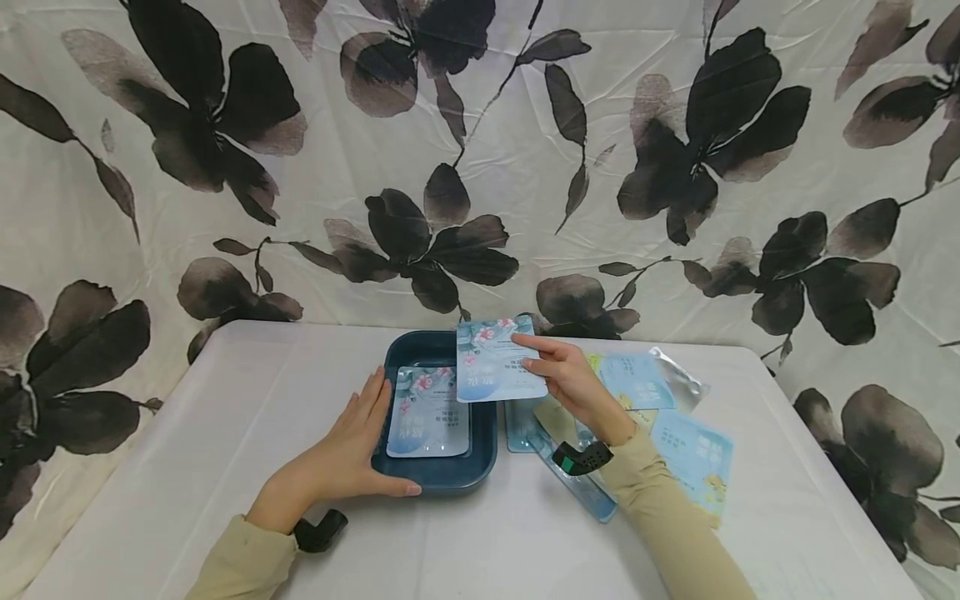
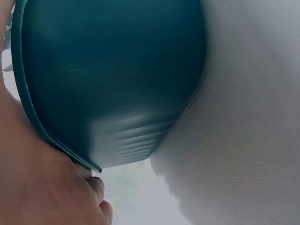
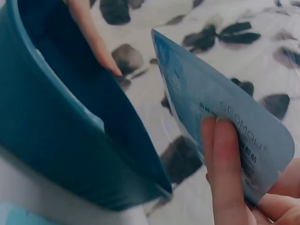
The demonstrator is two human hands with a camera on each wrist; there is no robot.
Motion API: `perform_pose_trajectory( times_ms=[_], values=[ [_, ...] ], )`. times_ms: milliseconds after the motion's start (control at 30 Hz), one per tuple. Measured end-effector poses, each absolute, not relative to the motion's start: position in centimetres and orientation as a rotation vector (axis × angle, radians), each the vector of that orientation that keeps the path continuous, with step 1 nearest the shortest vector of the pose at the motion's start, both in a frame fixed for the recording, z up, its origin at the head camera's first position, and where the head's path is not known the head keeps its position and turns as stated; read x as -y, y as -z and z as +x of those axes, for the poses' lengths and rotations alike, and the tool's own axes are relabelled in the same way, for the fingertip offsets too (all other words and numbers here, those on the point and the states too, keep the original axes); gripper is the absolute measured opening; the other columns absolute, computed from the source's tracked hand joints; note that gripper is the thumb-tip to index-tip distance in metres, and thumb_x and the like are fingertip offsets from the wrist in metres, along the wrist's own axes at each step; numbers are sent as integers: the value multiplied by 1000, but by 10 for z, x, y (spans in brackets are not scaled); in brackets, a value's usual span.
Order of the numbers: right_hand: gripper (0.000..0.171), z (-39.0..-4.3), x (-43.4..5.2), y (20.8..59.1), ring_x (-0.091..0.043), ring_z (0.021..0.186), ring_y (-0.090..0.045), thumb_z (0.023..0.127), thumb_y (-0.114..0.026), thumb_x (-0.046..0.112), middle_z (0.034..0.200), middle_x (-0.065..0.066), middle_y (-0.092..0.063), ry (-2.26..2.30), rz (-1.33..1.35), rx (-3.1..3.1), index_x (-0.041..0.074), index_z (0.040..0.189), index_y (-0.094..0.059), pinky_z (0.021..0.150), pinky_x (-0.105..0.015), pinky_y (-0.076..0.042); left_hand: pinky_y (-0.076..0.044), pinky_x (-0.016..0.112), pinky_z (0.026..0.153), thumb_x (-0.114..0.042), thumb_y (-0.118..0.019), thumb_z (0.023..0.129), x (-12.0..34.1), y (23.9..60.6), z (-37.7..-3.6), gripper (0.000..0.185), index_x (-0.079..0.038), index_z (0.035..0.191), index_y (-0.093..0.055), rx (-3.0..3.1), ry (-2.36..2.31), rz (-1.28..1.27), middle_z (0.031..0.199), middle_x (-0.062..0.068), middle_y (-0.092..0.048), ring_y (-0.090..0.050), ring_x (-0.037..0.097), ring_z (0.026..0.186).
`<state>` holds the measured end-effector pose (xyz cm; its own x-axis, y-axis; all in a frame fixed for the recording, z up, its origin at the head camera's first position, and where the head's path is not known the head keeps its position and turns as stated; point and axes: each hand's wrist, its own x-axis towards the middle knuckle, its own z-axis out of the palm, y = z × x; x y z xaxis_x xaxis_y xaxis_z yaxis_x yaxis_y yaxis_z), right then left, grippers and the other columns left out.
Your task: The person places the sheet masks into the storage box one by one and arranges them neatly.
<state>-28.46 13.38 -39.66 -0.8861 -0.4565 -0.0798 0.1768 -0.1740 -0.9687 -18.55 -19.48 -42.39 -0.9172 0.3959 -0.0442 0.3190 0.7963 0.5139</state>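
Observation:
My right hand (image 1: 573, 385) pinches a flat pale-blue sachet (image 1: 495, 367) printed with pink flowers, raised over the right rear part of a dark blue tray (image 1: 483, 462). In the right wrist view, two fingers (image 3: 226, 159) lie across the sachet's lettered face (image 3: 243, 124). A similar flowered sachet (image 1: 427, 417) lies flat inside the tray. Against the tray's left side rests my left hand (image 1: 337, 458), its fingers straight and the thumb stretched along the front edge. The left wrist view has that hand (image 2: 42, 187) at the rim of the tray (image 2: 112, 70).
Right of the tray, several blue and yellow sachets (image 1: 693, 450) lie overlapping, partly covered by my right forearm. A silvery wrapper (image 1: 678, 375) sticks out at their back. The white table (image 1: 247, 400) ends at a hanging floral cloth (image 1: 555, 192).

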Motion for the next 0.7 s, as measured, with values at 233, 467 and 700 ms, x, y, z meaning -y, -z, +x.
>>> perform_pose_trajectory(
  times_ms=[233, 467, 700],
  values=[
    [47, -286, -103, 387, -24, 113, -63, 98, -52, -4, 144, -22, -49, 1961, -306, -1853, -2, 145, -46, 81, -30, -57, -5, 60, 118, -82, -73, 59, 194, 422, -185, 149, 6, 156, -2, -2835, -761, 576, 164, 18, 13, 7, 35, 151],
    [45, -294, -73, 381, -20, 98, -68, 96, -56, -3, 132, -23, -59, 1813, -292, -2012, -4, 141, -51, 77, -29, -58, -5, 60, 118, -83, -72, 59, 195, 420, -185, 149, 6, 156, -2, -2828, -774, 580, 164, 18, 13, 6, 35, 151],
    [43, -293, -46, 377, -16, 87, -65, 95, -58, -3, 122, -23, -62, 1632, -356, -2116, -8, 138, -53, 78, -32, -59, -6, 61, 117, -84, -72, 59, 195, 421, -186, 149, 6, 156, -2, -2822, -777, 590, 164, 19, 13, 6, 36, 151]
  ],
)
